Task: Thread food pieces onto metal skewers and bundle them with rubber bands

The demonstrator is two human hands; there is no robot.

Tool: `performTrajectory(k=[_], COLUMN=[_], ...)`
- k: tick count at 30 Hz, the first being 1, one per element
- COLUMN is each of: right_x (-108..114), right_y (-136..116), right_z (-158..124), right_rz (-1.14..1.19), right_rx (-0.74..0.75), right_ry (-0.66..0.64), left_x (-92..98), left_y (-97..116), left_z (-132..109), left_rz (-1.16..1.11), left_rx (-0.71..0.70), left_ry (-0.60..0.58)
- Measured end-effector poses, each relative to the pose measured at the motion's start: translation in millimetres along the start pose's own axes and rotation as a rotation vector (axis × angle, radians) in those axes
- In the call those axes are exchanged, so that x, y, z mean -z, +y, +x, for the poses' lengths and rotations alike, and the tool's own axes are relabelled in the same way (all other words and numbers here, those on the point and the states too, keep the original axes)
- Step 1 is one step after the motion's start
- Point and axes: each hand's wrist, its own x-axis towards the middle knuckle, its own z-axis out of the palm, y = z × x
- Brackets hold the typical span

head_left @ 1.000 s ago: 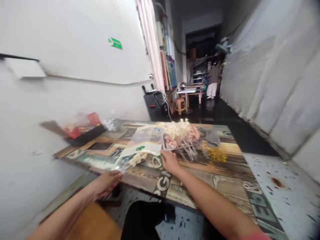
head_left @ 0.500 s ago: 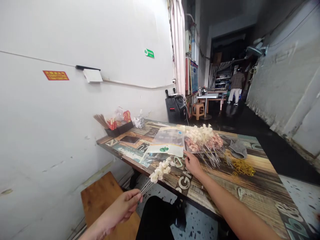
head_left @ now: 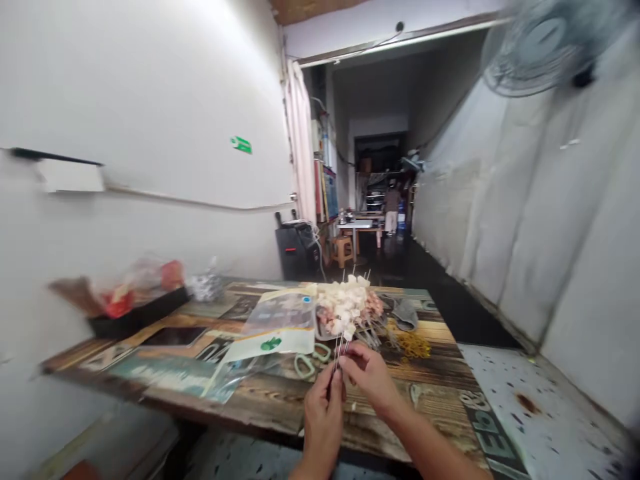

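My left hand (head_left: 323, 407) is closed around the lower ends of a few thin metal skewers (head_left: 338, 350), held upright above the table's near side. Pale, whitish food chunks (head_left: 345, 325) are threaded on their upper parts, overlapping the pile behind. My right hand (head_left: 369, 377) pinches the same skewers just above the left, fingertips closed on the sticks. Beyond them lies a heap of skewers with white pieces and pink meat (head_left: 374, 305). Left of the hands are scissors with pale green handles (head_left: 305, 365), their blades hidden by a clear plastic bag (head_left: 270, 323).
Yellow rubber bands (head_left: 414, 343) and a grey cloth (head_left: 405, 313) lie right of the heap. On the table's left are a phone (head_left: 175, 336) and a black box (head_left: 140, 315) with packets. A speaker (head_left: 299, 250) stands behind; a person (head_left: 391, 207) is far back.
My left hand has brought the skewers up and right from beside the table edge to over the table. My right hand has left the bag's edge and joined it on the sticks. The view has turned right.
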Motion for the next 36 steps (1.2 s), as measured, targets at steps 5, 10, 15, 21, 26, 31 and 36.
performTrajectory(k=[5, 10, 15, 21, 26, 31, 36], right_x=[43, 62, 63, 62, 60, 58, 64], right_y=[-2, 4, 5, 0, -1, 1, -13], right_z=[-18, -27, -31, -33, -34, -35, -28], right_rz=[-0.168, -0.212, -0.26, -0.354, -0.455, -0.55, -0.666], right_rx=[0.08, 0.077, 0.066, 0.023, 0.013, 0.061, 0.134], right_ry=[0.283, 0.41, 0.484, 0.386, 0.41, 0.432, 0.306], left_x=[-54.0, -76.8, -81.6, -81.3, -82.1, -82.4, -80.9], left_y=[1, 2, 8, 5, 0, -3, 2], left_z=[-1, -4, -4, -6, -8, -5, 4], left_rz=[-0.105, -0.11, -0.101, -0.117, -0.026, -0.003, -0.15], left_rx=[-0.022, -0.027, -0.022, -0.012, -0.037, -0.033, -0.023], left_ry=[-0.088, -0.141, -0.142, -0.185, -0.177, -0.177, -0.281])
